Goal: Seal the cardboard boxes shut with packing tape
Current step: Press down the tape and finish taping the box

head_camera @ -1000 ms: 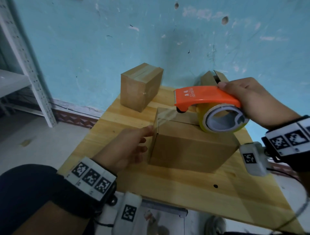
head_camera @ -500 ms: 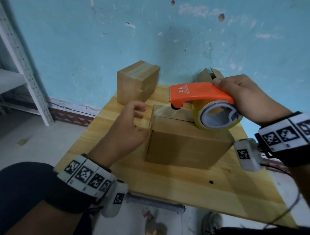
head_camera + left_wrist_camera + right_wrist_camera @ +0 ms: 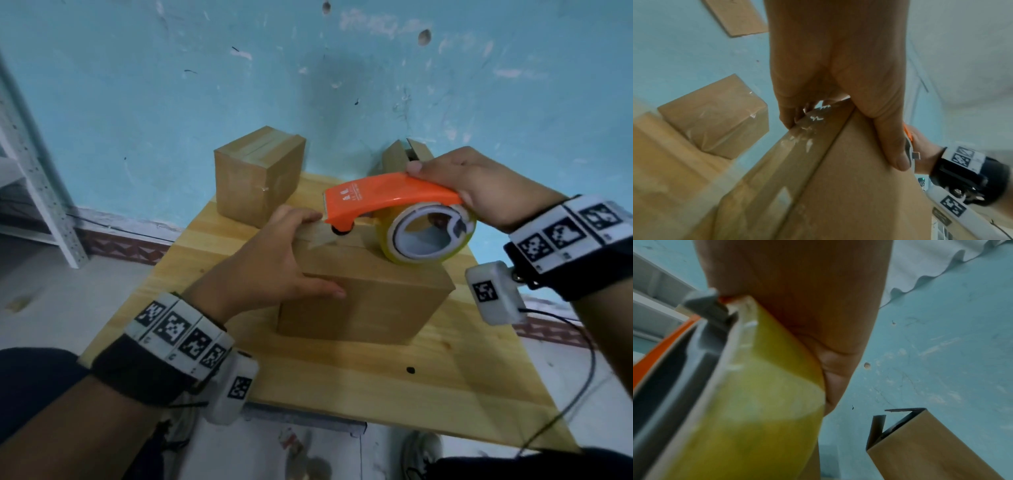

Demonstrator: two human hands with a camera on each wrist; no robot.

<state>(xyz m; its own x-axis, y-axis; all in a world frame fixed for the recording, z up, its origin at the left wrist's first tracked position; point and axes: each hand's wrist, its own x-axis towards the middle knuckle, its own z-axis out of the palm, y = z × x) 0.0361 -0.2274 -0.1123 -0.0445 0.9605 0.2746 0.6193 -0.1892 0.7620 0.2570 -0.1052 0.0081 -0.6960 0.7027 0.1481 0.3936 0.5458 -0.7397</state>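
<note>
A brown cardboard box (image 3: 363,298) stands mid-table. My left hand (image 3: 318,255) lies over its top left corner, fingers pressing the clear tape end (image 3: 317,236) onto the top and thumb stretched along the front face. In the left wrist view the fingers (image 3: 791,120) sit on wrinkled tape (image 3: 799,139) running down the box (image 3: 849,186). My right hand (image 3: 455,185) grips the orange tape dispenser (image 3: 387,198) from above. Its yellowish roll (image 3: 428,236) rests on the box top, and its nose is just beside my left fingers. Up close, the roll (image 3: 760,402) fills the right wrist view.
A taped box (image 3: 257,178) stands at the back left of the wooden table (image 3: 342,383). A box with open flaps (image 3: 404,154) stands at the back right against the blue wall, behind my right hand. A white metal shelf (image 3: 30,178) is at the far left. A cable hangs off the table's right side.
My left hand rose from the box's left side face onto the top corner and now presses the tape end there. The dispenser came down closer to the box top.
</note>
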